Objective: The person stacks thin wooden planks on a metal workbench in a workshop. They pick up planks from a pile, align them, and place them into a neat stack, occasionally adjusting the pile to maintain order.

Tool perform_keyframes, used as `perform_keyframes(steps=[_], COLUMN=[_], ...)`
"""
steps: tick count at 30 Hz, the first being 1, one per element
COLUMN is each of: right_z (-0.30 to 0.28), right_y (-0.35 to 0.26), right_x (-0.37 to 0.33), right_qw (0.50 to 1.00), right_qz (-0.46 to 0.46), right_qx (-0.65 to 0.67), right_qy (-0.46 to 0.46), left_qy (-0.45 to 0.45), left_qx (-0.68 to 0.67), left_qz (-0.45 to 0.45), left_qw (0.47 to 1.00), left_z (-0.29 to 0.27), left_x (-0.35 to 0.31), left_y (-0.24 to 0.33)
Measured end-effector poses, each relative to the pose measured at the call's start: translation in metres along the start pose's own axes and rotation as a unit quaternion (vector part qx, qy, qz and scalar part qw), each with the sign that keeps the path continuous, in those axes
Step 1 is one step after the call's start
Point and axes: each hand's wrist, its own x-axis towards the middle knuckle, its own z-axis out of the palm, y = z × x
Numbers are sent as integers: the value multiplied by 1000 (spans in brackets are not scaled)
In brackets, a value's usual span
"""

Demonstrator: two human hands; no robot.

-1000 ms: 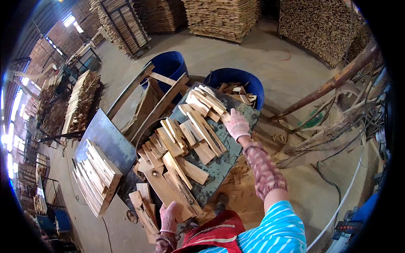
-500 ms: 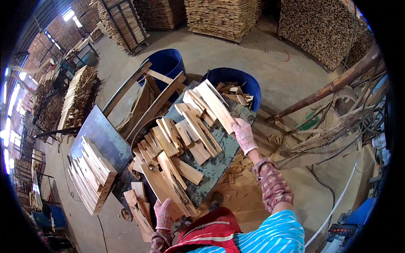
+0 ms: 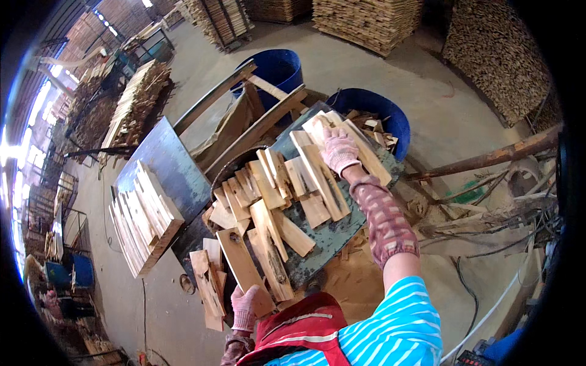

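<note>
My left hand [image 3: 245, 306], in a pale pink knit glove, is closed around the near end of a flat wooden board [image 3: 237, 253] with a dark knot. My gloved right hand [image 3: 339, 150] reaches to the far right of the metal table [image 3: 332, 241]. Its fingers lie stretched over short pale boards [image 3: 314, 127] there. Just right of that hand, a longer board [image 3: 368, 154] rests at the table's edge. Several loose wood pieces [image 3: 265, 177] of mixed length lie between my hands, some with dark bark edges. A few more strips [image 3: 206, 280] lie beside my left hand.
An even stack of strips [image 3: 143, 222] stands on a metal plate [image 3: 163, 155] at the left. Beyond the table are a blue tub [image 3: 400, 122] with offcuts and another blue tub [image 3: 287, 61]. A wooden pole [image 3: 482, 160] and cables lie right; lumber stacks [image 3: 366, 24] stand behind.
My right hand has let go of the long board, now lying at the table's right edge, and moved left onto other boards. My left hand still holds its board. The view has shifted.
</note>
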Motion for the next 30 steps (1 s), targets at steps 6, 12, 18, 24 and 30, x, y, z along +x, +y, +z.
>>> perform_keyframes(steps=[6, 12, 18, 24, 30], right_z=[22, -21, -25, -12, -9], right_y=[-10, -14, -56, -70, -17], right_x=[7, -10, -83, -124, -82], right_qw=[997, 986, 991, 987, 978], right_qz=[37, 124, 82, 64, 150], right_qx=[-45, 100, 101, 115, 33], right_qy=[41, -56, -32, 96, 144], left_qy=[6, 14, -11, -21, -62], left_qx=[-13, -9, -40, -1, 36], left_qz=[1, 29, 60, 94, 85], left_qw=[1000, 999, 997, 995, 994], left_z=[-14, -40, -69, -111, -112], left_x=[-11, -6, -1, 6, 0], left_y=[3, 29, 32, 21, 28])
